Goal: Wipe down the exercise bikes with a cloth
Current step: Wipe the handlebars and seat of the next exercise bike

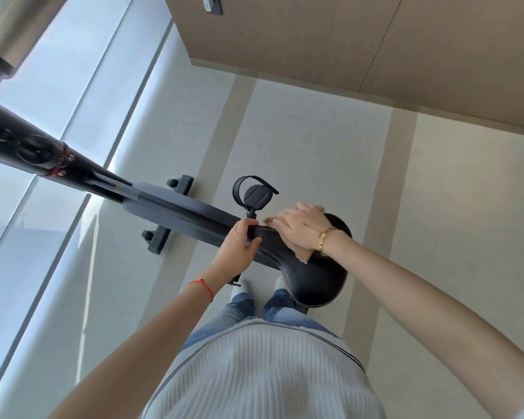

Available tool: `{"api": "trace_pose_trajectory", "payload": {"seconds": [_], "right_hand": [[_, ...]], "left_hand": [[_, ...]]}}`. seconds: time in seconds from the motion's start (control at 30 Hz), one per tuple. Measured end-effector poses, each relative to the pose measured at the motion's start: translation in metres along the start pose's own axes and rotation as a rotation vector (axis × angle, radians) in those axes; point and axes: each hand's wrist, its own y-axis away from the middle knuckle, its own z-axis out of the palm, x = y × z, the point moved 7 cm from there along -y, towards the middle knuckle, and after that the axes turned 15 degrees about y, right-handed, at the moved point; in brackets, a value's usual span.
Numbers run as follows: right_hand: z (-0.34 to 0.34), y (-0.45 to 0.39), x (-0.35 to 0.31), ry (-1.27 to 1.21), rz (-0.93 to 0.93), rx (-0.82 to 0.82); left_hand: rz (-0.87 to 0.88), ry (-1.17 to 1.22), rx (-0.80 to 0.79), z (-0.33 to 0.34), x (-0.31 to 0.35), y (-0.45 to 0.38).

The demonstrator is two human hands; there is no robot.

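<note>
Pressing cloth (297,252) flat, left hand (239,246) gripping saddle (318,276)

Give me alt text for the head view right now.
Seen from above, a person's right hand presses a beige cloth flat on the black saddle of an exercise bike, while the left hand grips the saddle's narrow nose. A strapped pedal sits beyond the hands, with a window to the left.
</note>
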Motion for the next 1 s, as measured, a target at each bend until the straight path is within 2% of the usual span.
{"api": "trace_pose_trajectory", "payload": {"seconds": [0.1,0.23,0.3,0.37,0.53,0.63,0.7,0.83,0.9,1.0], "right_hand": [[-0.001,0.017,0.026,0.054,0.035,0.108],[0.031,0.002,0.073,-0.325,0.278,-0.124],[0.039,0.002,0.083,-0.529,0.351,-0.159],[0.043,0.008,0.086,-0.592,0.396,-0.101],[0.04,0.064,0.086,-0.707,0.659,0.217],[0.041,0.095,0.076,-0.681,0.742,0.356],[0.045,0.089,0.08,-0.675,0.734,0.334],[0.066,0.059,0.098,-1.017,0.785,0.123],[0.068,0.062,0.097,-1.093,0.836,0.155],[0.067,0.095,0.081,-1.087,0.988,0.318]], "left_hand": [[-0.005,-0.005,-0.011,-0.001,0.002,0.0],[-0.004,-0.01,-0.021,-0.002,0.004,0.001],[0.001,-0.018,-0.029,-0.001,0.005,0.002],[0.004,-0.027,-0.034,-0.002,0.006,0.002],[0.01,-0.029,-0.037,-0.002,0.006,0.002],[0.028,-0.025,-0.034,-0.002,0.005,0.002],[0.029,-0.019,-0.031,-0.002,0.004,0.002],[0.041,-0.029,-0.048,-0.003,0.004,0.001],[0.042,-0.032,-0.066,-0.003,0.003,0.002],[0.05,-0.052,-0.079,-0.004,0.002,0.0]]}}
